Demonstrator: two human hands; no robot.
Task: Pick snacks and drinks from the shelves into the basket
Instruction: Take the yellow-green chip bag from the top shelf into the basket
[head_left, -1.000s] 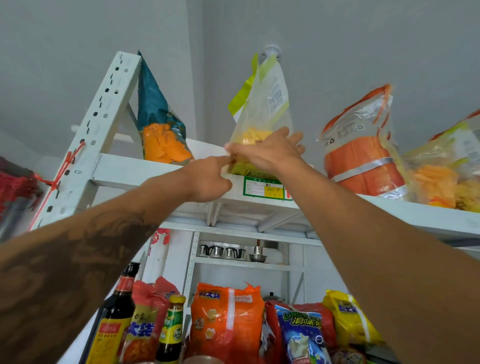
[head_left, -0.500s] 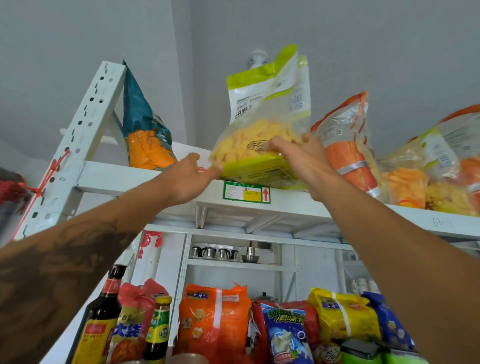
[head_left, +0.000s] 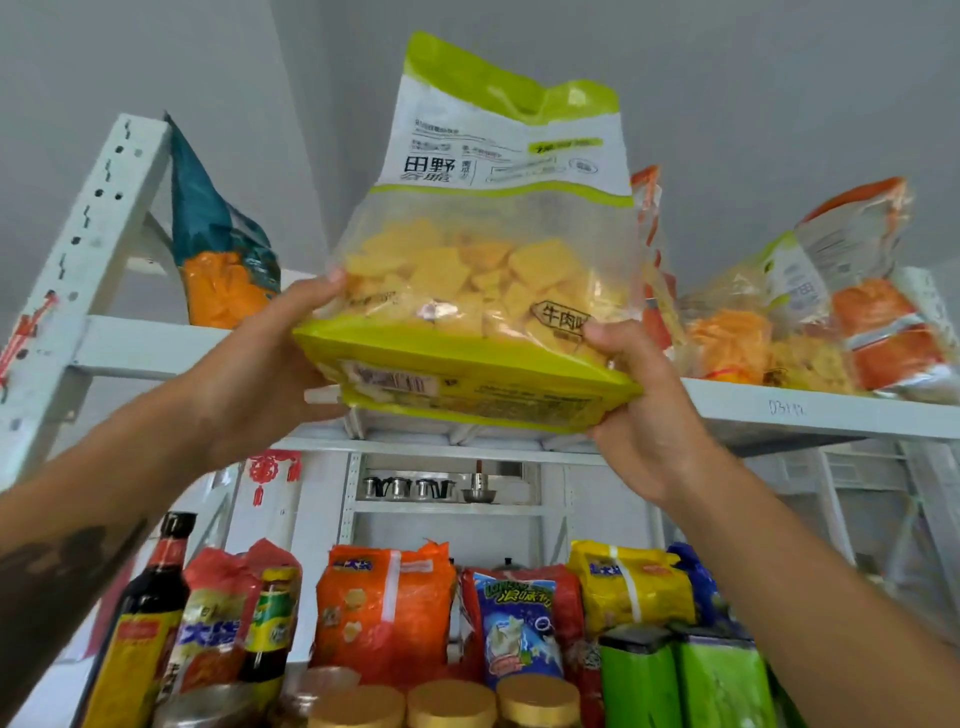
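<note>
Snack bag (head_left: 483, 270) | upright, above top shelf (head_left: 810, 410); left hand (head_left: 260, 374), right hand (head_left: 639, 410) fingers grasping its bottom corners

We have a single view, from a wide-angle camera worn on the person's head. It tilts upward, taking in the top shelf (head_left: 810, 410) from below, with the grey wall and ceiling behind it. We stand close to the shelving: both forearms reach up from the lower corners, and the green snack bag (head_left: 483, 280) fills the centre of the frame at arm's length. Along the bottom edge a lower shelf's bottles and packets sit very near. Straight lines bow toward the edges.
</note>
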